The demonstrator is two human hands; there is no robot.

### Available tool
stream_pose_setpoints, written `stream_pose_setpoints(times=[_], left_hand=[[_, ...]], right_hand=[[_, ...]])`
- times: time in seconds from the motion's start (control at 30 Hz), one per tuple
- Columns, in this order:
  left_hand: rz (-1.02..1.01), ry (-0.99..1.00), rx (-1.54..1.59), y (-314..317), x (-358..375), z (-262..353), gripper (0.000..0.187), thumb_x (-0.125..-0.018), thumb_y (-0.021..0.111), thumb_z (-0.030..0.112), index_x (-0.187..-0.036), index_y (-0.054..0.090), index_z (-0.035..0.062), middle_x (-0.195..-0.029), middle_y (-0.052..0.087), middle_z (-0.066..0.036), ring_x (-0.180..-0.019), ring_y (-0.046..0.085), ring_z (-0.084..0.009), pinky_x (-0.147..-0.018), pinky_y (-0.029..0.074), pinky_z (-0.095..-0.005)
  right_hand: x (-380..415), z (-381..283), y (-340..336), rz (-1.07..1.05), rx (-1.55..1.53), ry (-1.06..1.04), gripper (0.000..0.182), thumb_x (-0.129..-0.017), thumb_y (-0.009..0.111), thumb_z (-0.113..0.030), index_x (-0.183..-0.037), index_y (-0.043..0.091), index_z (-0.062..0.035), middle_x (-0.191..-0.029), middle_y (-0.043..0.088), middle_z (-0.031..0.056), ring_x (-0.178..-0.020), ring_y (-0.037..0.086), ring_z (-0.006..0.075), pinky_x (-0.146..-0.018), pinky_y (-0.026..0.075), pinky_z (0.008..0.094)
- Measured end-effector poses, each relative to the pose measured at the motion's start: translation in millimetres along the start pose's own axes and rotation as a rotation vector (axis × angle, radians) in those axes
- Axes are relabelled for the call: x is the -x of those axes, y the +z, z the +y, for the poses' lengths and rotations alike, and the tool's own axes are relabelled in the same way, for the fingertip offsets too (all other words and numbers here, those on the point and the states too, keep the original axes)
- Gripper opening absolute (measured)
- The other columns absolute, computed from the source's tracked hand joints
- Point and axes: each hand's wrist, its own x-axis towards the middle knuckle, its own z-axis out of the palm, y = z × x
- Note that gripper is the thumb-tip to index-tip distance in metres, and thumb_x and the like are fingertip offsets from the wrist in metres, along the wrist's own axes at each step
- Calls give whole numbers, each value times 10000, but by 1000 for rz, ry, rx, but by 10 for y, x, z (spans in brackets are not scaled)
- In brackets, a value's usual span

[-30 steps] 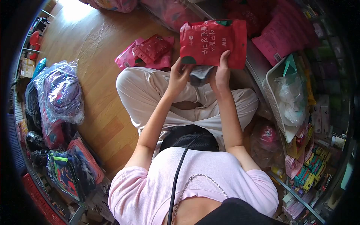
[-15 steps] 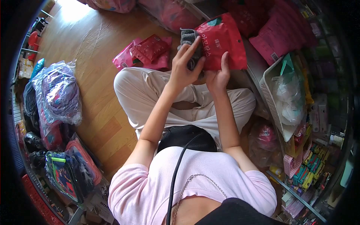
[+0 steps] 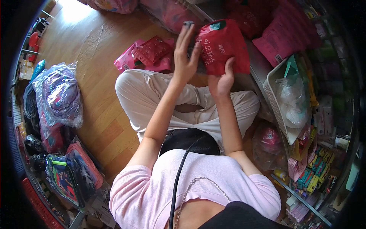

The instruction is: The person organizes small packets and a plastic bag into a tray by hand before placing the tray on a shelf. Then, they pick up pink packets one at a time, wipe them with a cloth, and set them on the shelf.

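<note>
Risen, left hand spread on grey cloth; right hand grips upright red pouch

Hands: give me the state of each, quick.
Left hand: fingers spread open, pressing a grey item against the red pouch.
Right hand: closed on the red pouch's lower edge.

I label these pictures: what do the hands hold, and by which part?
The right hand grips the red packet at its lower edge; the left hand presses a grey item against its side.
</note>
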Motion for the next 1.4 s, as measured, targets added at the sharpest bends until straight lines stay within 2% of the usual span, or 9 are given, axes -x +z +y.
stream_pose_setpoints(times=[0.2,0.4,0.53,0.6,0.63,0.87,1.03,1.27,1.4], left_hand=[[-111,124,5,206,405,366,449,-777,528,1,-1225,548,25,-1199,573,-177,-1189,494,-354,-1036,325,-461],[-144,262,-364,162,-115,327,496,-808,554,141,-1297,495,82,-1304,511,-116,-1279,401,-297,-1083,185,-489],[69,51,-260,204,-124,249,433,-875,535,174,-1286,488,48,-1289,515,-159,-1254,428,-327,-1043,288,-463],[86,-346,161,195,-17,135,407,-916,510,138,-1293,465,-8,-1285,516,-191,-1219,474,-280,-1005,354,-354],[135,-204,124,250,90,127,360,-912,473,78,-1261,475,-15,-1256,512,-244,-1189,481,-383,-973,397,-360],[-167,145,-79,250,-71,384,469,-824,491,0,-1280,509,107,-1294,516,-128,-1269,407,-338,-1082,231,-480],[11,-209,107,262,-303,-42,336,-886,448,-3,-1199,555,60,-1194,575,-176,-1209,466,-369,-1041,314,-454],[-99,135,205,777,-376,623,362,-868,490,-13,-1222,549,41,-1241,545,-185,-1230,462,-322,-1020,355,-365],[-266,146,516,1127,-619,587,365,-864,501,-4,-1220,554,57,-1245,545,-168,-1236,450,-326,-1023,359,-374]], right_hand=[[-106,2,-130,-28,-56,191,606,-953,360,-486,-1379,306,-58,-1346,425,105,-1219,444,241,-1037,338,392],[88,70,72,-97,-23,180,607,-978,323,-438,-1447,176,-81,-1459,266,96,-1334,290,210,-1076,277,390],[76,291,-125,-111,122,16,584,-982,329,-418,-1430,211,-62,-1447,291,94,-1318,317,213,-1079,270,391],[82,312,-177,-67,195,-24,579,-982,334,-414,-1425,222,-57,-1443,299,93,-1312,327,214,-1077,273,389],[86,286,-219,-70,245,-4,578,-982,336,-415,-1420,230,-53,-1439,306,94,-1303,339,214,-1072,282,383],[101,150,-95,-94,140,117,573,-977,357,-410,-1427,223,-82,-1438,313,79,-1306,344,221,-1059,306,367],[41,149,-258,-71,335,-36,582,-962,414,-406,-1397,269,-47,-1407,352,91,-1276,371,227,-1061,306,398],[-586,-611,-231,-78,1026,-107,463,-996,368,-318,-1308,410,22,-1327,449,143,-1182,458,201,-937,384,291],[-601,-906,-197,57,998,-129,463,-987,397,-297,-1297,422,46,-1323,458,138,-1178,460,195,-951,374,290]])
